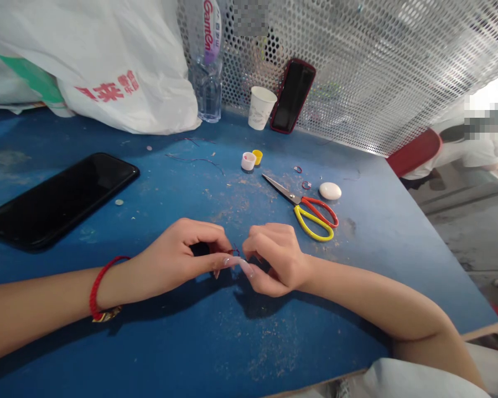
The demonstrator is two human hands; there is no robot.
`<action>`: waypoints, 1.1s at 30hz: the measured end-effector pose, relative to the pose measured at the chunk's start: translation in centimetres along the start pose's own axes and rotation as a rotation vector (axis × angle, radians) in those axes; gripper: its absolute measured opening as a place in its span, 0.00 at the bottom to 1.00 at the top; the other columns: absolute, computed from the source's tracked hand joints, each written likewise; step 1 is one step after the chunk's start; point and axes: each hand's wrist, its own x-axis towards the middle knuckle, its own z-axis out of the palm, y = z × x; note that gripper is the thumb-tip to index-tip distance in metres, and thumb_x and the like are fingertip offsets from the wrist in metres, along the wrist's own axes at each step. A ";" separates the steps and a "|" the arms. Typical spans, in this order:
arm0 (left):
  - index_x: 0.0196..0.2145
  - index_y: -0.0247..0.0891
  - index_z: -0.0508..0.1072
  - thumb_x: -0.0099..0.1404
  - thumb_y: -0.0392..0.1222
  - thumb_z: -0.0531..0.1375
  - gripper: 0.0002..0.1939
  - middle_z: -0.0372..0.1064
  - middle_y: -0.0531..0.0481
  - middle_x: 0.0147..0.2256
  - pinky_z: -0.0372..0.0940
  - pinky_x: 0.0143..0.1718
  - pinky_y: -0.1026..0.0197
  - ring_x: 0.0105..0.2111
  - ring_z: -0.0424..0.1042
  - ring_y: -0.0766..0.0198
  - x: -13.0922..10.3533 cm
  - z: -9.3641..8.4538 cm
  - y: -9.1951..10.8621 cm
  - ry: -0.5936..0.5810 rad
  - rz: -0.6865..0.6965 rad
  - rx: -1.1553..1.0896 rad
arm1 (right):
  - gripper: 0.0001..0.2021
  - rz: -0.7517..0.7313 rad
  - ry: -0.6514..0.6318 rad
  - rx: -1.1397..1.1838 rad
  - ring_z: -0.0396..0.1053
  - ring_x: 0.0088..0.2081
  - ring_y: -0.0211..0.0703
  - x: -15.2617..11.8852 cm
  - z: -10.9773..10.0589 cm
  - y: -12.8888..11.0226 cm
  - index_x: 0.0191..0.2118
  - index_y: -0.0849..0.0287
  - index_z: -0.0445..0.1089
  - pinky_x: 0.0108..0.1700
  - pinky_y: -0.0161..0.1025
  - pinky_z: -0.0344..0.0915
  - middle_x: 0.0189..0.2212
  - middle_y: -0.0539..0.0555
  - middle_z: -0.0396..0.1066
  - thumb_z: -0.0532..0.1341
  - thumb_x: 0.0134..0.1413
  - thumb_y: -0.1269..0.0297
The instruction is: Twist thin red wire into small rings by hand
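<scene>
In the head view, we are holding a small dark thread piece (236, 251) between the hands: our left hand (166, 262) is pinching it at the thumb and index tips, probably to steady so fine a strand, while our right hand (276, 260) is curling in closely, its thumb meeting the left thumb; we cannot tell whether its fingers are gripping thread too. Both forearms are lying low over the counter (182, 342), likely for support. The scissors (292, 198) are resting with their handles towards our right side, seemingly for easy reach, and a white oval object (330, 191) is sitting just beyond them. A white cap (248, 161) and a yellow cap (257, 157) are standing ahead, perhaps keeping tiny parts together. A mesh panel (357, 83) is bounding the far side, with a red-edged phone (293, 97) leaning there; a black phone (62, 199) is limiting room beyond our left forearm. The counter's near edge is passing beneath our right elbow, so sideways room there is narrowing, while more blue surface is extending between hands and caps.
</scene>
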 end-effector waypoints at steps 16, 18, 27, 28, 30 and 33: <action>0.24 0.38 0.76 0.75 0.45 0.66 0.20 0.73 0.60 0.23 0.62 0.28 0.71 0.24 0.71 0.73 0.1 0.1 -1.8 -0.003 0.192 0.090 | 0.14 -0.122 -0.130 -0.457 0.57 0.26 0.40 0.3 0.0 -0.6 0.34 0.57 0.69 0.29 0.42 0.51 0.24 0.47 0.62 0.52 0.72 0.62; 0.25 0.38 0.76 0.75 0.45 0.66 0.20 0.72 0.60 0.23 0.61 0.29 0.70 0.24 0.70 0.73 0.1 0.1 -1.8 -0.008 0.206 0.106 | 0.15 -0.128 -0.140 -0.422 0.58 0.26 0.40 0.3 0.0 -0.5 0.34 0.57 0.68 0.29 0.41 0.52 0.25 0.47 0.61 0.51 0.73 0.62; 0.28 0.39 0.76 0.77 0.43 0.63 0.17 0.71 0.60 0.25 0.60 0.29 0.69 0.26 0.69 0.71 -0.4 0.1 -2.2 -0.011 0.231 0.179 | 0.13 -0.152 -0.179 -0.328 0.58 0.25 0.38 0.2 0.0 -0.2 0.33 0.56 0.64 0.28 0.41 0.50 0.25 0.46 0.61 0.51 0.73 0.64; 0.28 0.39 0.76 0.77 0.43 0.63 0.17 0.71 0.59 0.25 0.60 0.29 0.69 0.26 0.68 0.71 -0.4 0.1 -2.2 -0.010 0.231 0.190 | 0.13 -0.155 -0.181 -0.319 0.58 0.25 0.38 0.3 -0.1 -0.2 0.34 0.56 0.64 0.28 0.41 0.50 0.25 0.46 0.61 0.51 0.73 0.64; 0.28 0.38 0.75 0.78 0.45 0.62 0.19 0.70 0.59 0.25 0.60 0.28 0.69 0.25 0.68 0.70 -0.5 0.1 -2.1 -0.002 0.236 0.212 | 0.13 -0.159 -0.193 -0.284 0.58 0.25 0.38 0.4 -0.1 -0.1 0.34 0.56 0.64 0.28 0.41 0.50 0.26 0.46 0.61 0.50 0.73 0.65; 0.27 0.39 0.75 0.78 0.46 0.62 0.20 0.69 0.59 0.24 0.59 0.27 0.69 0.24 0.67 0.71 -0.4 0.2 -1.9 0.014 0.251 0.225 | 0.12 -0.137 -0.214 -0.209 0.58 0.25 0.38 0.4 -0.2 0.1 0.34 0.56 0.63 0.28 0.40 0.52 0.26 0.46 0.62 0.50 0.72 0.65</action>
